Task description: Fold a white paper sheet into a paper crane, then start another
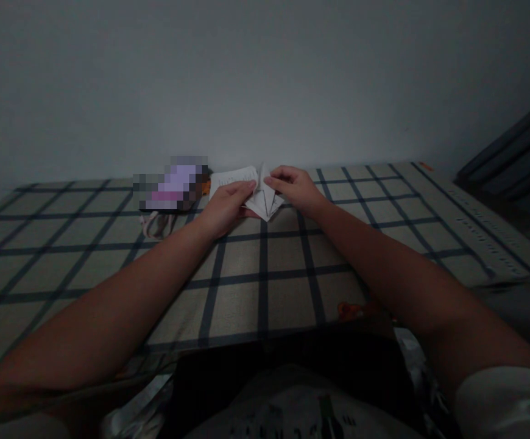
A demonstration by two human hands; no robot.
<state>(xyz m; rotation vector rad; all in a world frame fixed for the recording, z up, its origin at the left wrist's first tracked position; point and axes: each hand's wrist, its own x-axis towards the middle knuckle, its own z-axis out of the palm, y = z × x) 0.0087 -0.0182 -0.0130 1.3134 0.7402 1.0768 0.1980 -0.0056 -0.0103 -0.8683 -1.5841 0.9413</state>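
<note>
Between my hands is a folded piece of white paper (267, 204), creased into a shape with a point toward me and a raised flap at the top. My left hand (226, 206) grips its left side, thumb on top and fingers underneath. My right hand (295, 188) pinches the upright flap on the right between thumb and fingers. Behind my left hand lies a white sheet with printed lines (235, 177), partly covered by that hand. Whether this sheet is joined to the folded paper I cannot tell.
A checked cloth (283, 292) covers the table. Left of my hands lies a phone-like object (176, 183), blurred out, with a pale cord (158, 224) at its near end. A plain wall (265, 79) rises behind the table. A dark slatted object (516, 158) stands at the right.
</note>
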